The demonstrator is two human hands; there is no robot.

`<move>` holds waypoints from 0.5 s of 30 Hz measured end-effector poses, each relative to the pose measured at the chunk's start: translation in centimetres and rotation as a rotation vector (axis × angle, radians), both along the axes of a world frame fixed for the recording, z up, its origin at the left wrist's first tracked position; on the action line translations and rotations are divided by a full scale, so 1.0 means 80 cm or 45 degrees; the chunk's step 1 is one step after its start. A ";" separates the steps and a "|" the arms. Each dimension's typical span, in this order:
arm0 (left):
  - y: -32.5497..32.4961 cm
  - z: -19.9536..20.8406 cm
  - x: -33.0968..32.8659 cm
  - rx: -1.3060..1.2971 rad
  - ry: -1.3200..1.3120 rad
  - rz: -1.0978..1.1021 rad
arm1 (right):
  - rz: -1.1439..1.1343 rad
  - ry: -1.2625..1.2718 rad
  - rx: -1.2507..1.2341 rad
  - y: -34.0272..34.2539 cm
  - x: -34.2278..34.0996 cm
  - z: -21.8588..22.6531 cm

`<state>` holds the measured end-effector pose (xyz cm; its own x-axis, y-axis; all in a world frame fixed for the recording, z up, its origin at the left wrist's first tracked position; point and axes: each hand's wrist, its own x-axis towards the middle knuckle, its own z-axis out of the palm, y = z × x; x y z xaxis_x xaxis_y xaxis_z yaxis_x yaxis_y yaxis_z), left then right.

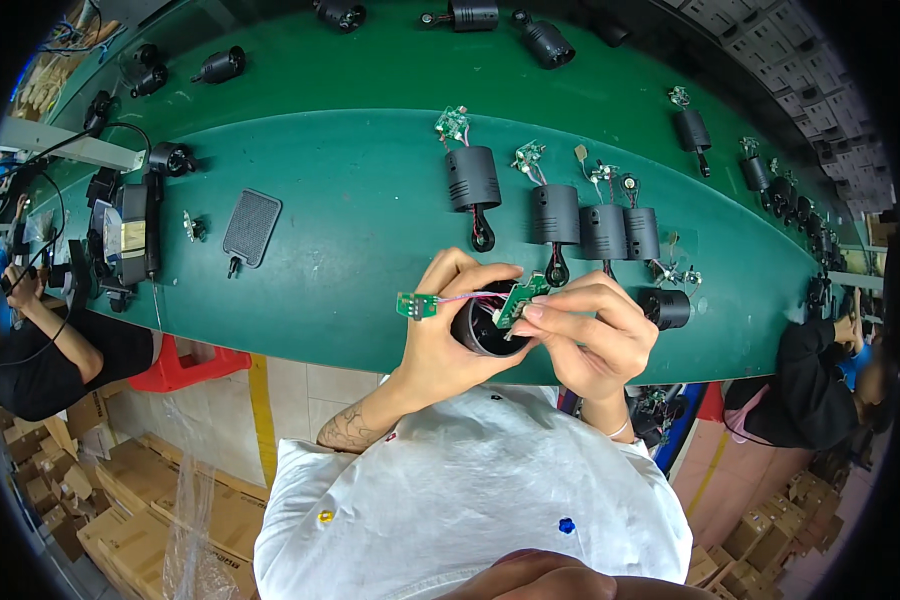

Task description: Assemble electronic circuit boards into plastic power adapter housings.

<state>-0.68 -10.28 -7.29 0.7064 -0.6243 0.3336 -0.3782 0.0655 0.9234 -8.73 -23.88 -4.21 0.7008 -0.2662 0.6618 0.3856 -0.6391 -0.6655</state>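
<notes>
My left hand (440, 335) is wrapped round a black cylindrical housing (467, 333), its open end tilted toward me. Between the fingertips of my right hand (598, 335) is a green circuit board (518, 301), held at the mouth of the housing. Thin coloured wires (460, 298) run from there to a smaller green board (417, 306), which sticks out over my left hand. Just beyond my hands lie several similar black housings (556, 214) with loops at one end and wired boards at the other.
A black mesh panel (252, 229) and a small board (193, 227) lie left on the green table (320, 180). More housings (545, 40) lie on the green surface beyond. Co-workers sit at both sides. A red stool (185, 365) and cardboard boxes (140, 500) are at lower left.
</notes>
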 end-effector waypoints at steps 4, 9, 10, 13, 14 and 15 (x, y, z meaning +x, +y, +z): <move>-0.007 0.003 -0.006 -0.019 -0.050 0.130 | 0.066 0.048 -0.034 0.010 0.002 0.008; -0.018 -0.007 -0.008 -0.153 -0.212 0.315 | 0.115 0.097 -0.023 0.015 0.003 0.013; -0.019 -0.009 -0.007 -0.194 -0.261 0.365 | 0.127 0.107 -0.015 0.017 0.003 0.015; -0.023 -0.010 -0.002 -0.247 -0.391 0.416 | 0.108 0.169 -0.041 0.019 0.003 0.024; -0.024 -0.010 0.000 -0.270 -0.454 0.445 | 0.102 0.203 -0.050 0.021 0.004 0.027; -0.024 -0.010 0.002 -0.293 -0.517 0.475 | 0.096 0.236 -0.060 0.021 0.005 0.029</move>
